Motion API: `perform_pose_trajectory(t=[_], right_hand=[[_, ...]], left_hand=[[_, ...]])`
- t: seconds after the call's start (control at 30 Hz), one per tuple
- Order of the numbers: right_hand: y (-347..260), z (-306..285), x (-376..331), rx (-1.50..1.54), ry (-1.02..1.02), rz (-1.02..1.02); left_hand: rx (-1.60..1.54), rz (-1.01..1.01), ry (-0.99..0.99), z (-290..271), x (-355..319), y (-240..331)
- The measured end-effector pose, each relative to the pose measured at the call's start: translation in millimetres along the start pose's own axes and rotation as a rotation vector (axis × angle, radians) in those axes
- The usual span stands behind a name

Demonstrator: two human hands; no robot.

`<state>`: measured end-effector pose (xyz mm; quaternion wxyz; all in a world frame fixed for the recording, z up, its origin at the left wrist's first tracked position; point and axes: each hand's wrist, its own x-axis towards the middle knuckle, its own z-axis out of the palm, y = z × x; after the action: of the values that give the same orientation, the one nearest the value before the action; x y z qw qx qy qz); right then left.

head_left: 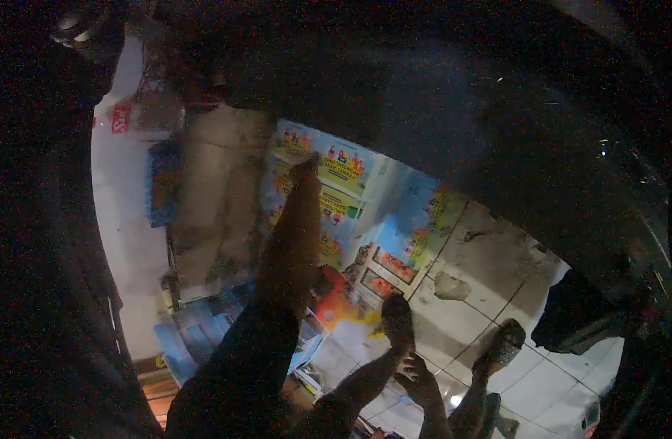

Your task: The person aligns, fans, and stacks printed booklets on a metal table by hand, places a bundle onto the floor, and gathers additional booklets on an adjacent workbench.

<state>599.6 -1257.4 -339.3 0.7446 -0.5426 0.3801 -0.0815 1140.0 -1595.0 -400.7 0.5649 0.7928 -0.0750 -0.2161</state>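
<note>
My left arm, in a dark sleeve, stretches forward, and my left hand point(304, 174) is on or just over colourful printed sheets point(344, 159) with small cartoon figures. Its fingers are too dark to make out. Low in the view, my right hand point(420, 380) has its fingers apart and holds nothing visible. It is beside a bare lower leg point(361, 380) whose foot wears a dark shoe point(398, 318). More printed sheets in blue and yellow point(416, 216) lie to the right of the left hand, by orange-red printed pieces point(393, 265).
A brown board-like surface point(211, 197) and a blue item point(162, 183) lie at left. Blue stacked items point(186, 347) are nearer. A second shoe point(508, 340) stands on pale floor tiles point(453, 322). A black bundle point(581, 314) is at right; a large dark shape fills the upper right.
</note>
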Motion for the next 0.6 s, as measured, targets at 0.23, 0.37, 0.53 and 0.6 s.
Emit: perform_pose_trajectory(t=[0.23, 0.37, 0.53, 0.6], right_hand=[[58, 31, -11, -0.006, 0.189, -0.064], [26, 19, -9, 0.048, 0.158, 0.032], [33, -5, 2, -0.211, 0.225, -0.251], [56, -18, -4, -0.735, 0.361, -0.562]], left_hand=[[0.549, 0.305, 0.186, 13, -26, 9], [0.729, 0.655, 0.247, -5, -85, 11], [0.511, 0.773, 0.05, -43, -306, -22], [0.432, 0.629, -0.149, -71, -411, -13]])
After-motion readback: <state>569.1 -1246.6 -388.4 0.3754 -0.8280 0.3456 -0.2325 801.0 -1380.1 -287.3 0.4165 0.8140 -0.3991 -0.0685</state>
